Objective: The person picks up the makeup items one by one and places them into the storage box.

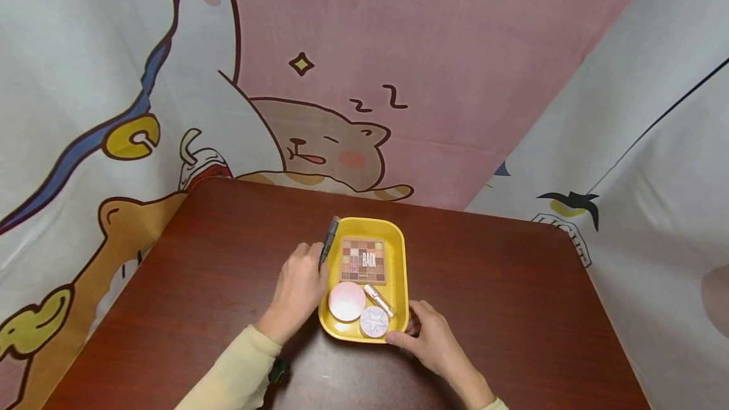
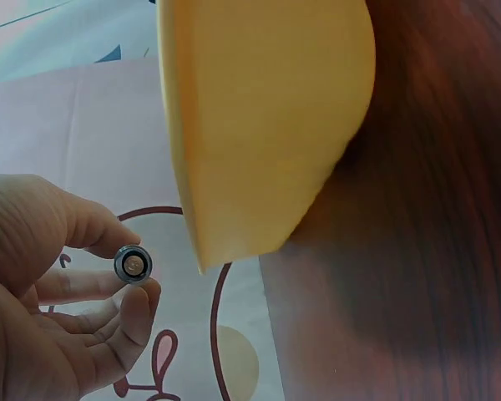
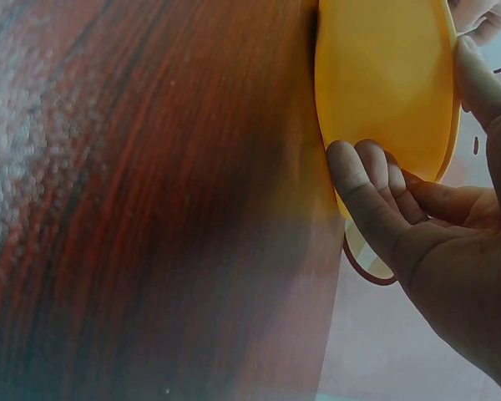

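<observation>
**Hands at the yellow tray, pen held in the left**

I recorded the following, ordered from largest item to smallest.

1. Backdrop [image 1: 398, 49]: a pink and white cartoon cloth hung behind and to both sides of the table.
2. Table [image 1: 501, 283]: dark red-brown wood grain. It carried the tray near its middle.
3. Tray [image 1: 400, 252]: yellow, rounded corners, flat on the table. In the left wrist view I saw its outer wall [image 2: 259, 125] from the side; in the right wrist view its wall [image 3: 384, 75] stood just beside the fingers.
4. Left hand [image 1: 299, 290]: it lay against the tray's left edge. Its fingers were curled round the pen, pinching it between thumb and fingertips [image 2: 134, 305].
5. Right hand [image 1: 433, 337]: it gripped the tray's near right corner. The fingers [image 3: 363, 180] pressed the outer wall and the thumb lay over the rim.
6. Palette [image 1: 363, 260]: a rectangular eyeshadow palette, flat in the far half of the tray.
7. Pen [image 1: 328, 241]: dark and slim, tilted over the tray's left rim, tip pointing away. The left wrist view showed only its round end [image 2: 133, 265].
8. Pink compact [image 1: 347, 301]: round, in the tray's near left part.
9. Silver compact [image 1: 374, 321]: round, touching the pink compact on its right.
10. Tube [image 1: 379, 299]: small and pale, lying slantwise between palette and compacts.
</observation>
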`<state>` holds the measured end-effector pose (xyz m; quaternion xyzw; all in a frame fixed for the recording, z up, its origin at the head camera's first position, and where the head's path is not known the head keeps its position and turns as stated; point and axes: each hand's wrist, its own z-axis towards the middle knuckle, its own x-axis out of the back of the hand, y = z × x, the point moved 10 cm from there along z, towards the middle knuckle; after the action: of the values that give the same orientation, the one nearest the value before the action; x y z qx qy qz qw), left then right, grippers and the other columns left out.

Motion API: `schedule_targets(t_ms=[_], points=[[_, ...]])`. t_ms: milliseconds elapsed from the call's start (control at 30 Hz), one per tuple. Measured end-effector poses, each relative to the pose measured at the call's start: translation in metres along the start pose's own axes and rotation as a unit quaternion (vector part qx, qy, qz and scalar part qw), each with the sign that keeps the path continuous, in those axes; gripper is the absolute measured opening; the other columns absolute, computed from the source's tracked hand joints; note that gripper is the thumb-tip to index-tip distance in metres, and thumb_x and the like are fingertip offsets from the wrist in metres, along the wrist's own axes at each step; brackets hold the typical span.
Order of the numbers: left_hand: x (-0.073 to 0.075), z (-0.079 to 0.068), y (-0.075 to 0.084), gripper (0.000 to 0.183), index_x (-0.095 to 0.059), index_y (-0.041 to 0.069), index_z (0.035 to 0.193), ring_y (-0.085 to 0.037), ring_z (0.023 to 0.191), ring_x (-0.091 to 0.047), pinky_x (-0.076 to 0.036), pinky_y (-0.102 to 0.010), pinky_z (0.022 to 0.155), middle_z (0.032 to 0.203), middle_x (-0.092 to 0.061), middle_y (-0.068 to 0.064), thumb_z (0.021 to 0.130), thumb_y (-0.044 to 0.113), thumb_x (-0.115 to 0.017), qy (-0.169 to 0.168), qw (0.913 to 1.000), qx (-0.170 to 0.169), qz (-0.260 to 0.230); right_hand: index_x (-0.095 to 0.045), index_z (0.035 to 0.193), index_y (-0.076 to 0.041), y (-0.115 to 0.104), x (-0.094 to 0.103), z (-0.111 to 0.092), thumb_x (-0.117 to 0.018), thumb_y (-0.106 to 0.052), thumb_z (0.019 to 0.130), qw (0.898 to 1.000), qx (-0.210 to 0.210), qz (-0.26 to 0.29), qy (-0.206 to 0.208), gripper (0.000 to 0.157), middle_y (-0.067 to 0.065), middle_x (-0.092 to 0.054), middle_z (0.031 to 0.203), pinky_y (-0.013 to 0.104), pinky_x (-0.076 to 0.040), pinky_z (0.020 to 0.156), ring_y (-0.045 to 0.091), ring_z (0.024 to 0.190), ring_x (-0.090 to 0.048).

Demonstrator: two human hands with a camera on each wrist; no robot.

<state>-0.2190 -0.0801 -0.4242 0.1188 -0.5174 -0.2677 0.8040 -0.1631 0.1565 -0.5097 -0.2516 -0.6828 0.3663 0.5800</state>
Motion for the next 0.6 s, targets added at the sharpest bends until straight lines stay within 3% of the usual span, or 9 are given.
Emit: schedule_targets(t_ms=[200,433,600], points=[[-0.003,-0.003,0.009,0.013,-0.067,-0.004,0.092,-0.021,0.056,-0.046,-0.044,-0.036,0.049,0.071,-0.047,-0.007,0.082,-0.004,-0.074,-0.008,0.9999,-0.008,-0.006,-0.068,0.119,0.000,-0.001,0.000,0.000,-0.092,-0.029,0.078,1.000,0.004,-0.004,0.000,0.056,0.000,-0.056,0.092,0.020,-0.052,0.064,0.009,0.076,-0.059],[-0.011,-0.005,0.015,0.023,-0.070,-0.004,0.102,-0.021,0.057,-0.049,-0.047,-0.036,0.050,0.072,-0.049,-0.006,0.081,-0.002,-0.077,-0.022,0.9997,-0.010,-0.004,-0.068,0.119,0.000,-0.002,0.000,0.000,-0.092,-0.030,0.078,1.000,0.006,-0.009,0.000,0.056,0.000,-0.056,0.091,0.020,-0.051,0.064,0.009,0.076,-0.059],[-0.013,-0.005,0.019,0.016,-0.069,-0.003,0.094,-0.022,0.056,-0.050,-0.048,-0.037,0.050,0.071,-0.049,-0.007,0.081,-0.001,-0.079,-0.027,0.9995,-0.014,0.009,-0.068,0.119,0.001,-0.003,0.001,0.000,-0.091,-0.029,0.078,1.000,0.010,-0.006,-0.001,0.056,0.000,-0.056,0.090,0.020,-0.051,0.064,0.009,0.076,-0.058]])
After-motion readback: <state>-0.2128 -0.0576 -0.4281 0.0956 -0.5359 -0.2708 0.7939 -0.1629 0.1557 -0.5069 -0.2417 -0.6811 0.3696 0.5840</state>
